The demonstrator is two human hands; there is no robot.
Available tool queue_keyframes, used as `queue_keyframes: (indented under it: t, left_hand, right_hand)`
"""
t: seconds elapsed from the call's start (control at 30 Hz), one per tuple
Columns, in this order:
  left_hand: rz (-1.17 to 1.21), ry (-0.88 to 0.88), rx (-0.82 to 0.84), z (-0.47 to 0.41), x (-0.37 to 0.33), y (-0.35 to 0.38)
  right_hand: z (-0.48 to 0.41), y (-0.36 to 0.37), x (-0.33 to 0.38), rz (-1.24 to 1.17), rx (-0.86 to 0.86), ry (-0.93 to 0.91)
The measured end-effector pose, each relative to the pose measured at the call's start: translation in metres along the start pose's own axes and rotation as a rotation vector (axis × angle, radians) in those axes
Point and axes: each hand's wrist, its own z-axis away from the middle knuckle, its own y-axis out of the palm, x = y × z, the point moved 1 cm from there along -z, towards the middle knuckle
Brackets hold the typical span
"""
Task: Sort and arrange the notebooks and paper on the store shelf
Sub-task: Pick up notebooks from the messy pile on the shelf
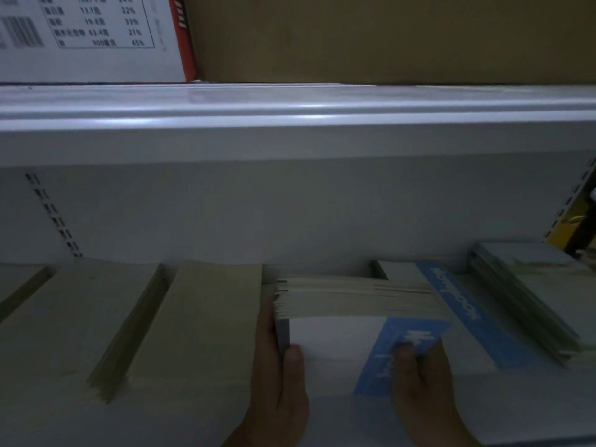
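Notebook stack [335,337], lower centre: probably heavy, slick-covered, apt to fan; left hand [280,379] and right hand [424,385] clamped opposite sides, fingers [266,322] curled round.

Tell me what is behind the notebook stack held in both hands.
Behind the notebook stack stands the white back panel. At its right rear lies another blue-banded notebook, partly covered by it. Whatever lies low behind its far edge and under it is hidden.

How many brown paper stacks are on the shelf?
3 brown stacks: one cut off at the frame's left edge, one in the middle, one next to the left hand. More may sit out of frame.
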Motion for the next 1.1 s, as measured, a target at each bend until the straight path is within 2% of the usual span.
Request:
queue_keyframes:
  t: [0.07,0.1,0.13,0.2,0.23,0.33,0.47,0.53,0.6,0.73,0.83,0.97,1.1]
  left_hand:
    - [0.062,-0.247,0.147,-0.003,0.000,-0.002]
    - [0.004,-0.270,0.186,-0.001,0.003,-0.003]
    - [-0.059,-0.178,0.177,-0.002,0.005,-0.003]
    - [-0.101,0.064,0.049,-0.007,0.005,-0.003]
    - [-0.106,0.104,0.001,-0.012,0.006,-0.001]
    - [0.000,-0.206,0.046,-0.038,0.000,0.007]
    - [-0.017,-0.753,0.281,-0.082,0.002,0.030]
    - [0.019,-0.926,0.369,-0.089,0.013,0.040]
    - [0.086,-0.974,0.385,-0.086,0.028,0.045]
    - [0.095,-1.004,0.396,-0.085,0.039,0.044]
    - [0.176,-1.012,0.486,-0.085,0.027,0.039]
    - [0.091,-0.795,0.604,-0.061,0.025,0.027]
    - [-0.240,-0.585,0.799,-0.030,0.027,0.015]
  right_hand:
    - [-0.001,-0.001,-0.010,-0.011,0.037,0.029]
    - [-0.001,0.001,-0.010,0.006,0.049,0.037]
    - [0.000,0.002,-0.007,0.038,0.050,0.021]
    - [-0.002,0.001,-0.007,0.090,0.048,-0.046]
    - [-0.005,0.001,-0.004,0.106,0.046,-0.066]
    - [-0.031,0.006,0.005,0.107,0.098,-0.039]
    - [-0.082,0.026,-0.002,0.409,0.198,0.264]
    - [-0.091,0.034,-0.006,0.526,0.319,0.401]
    - [-0.092,0.038,-0.010,0.589,0.412,0.462]
    - [-0.094,0.041,-0.014,0.582,0.446,0.498]
    - [-0.095,0.041,-0.009,0.564,0.475,0.533]
    - [-0.096,0.040,-0.003,0.523,0.470,0.539]
    - [-0.095,0.037,-0.003,0.499,0.475,0.498]
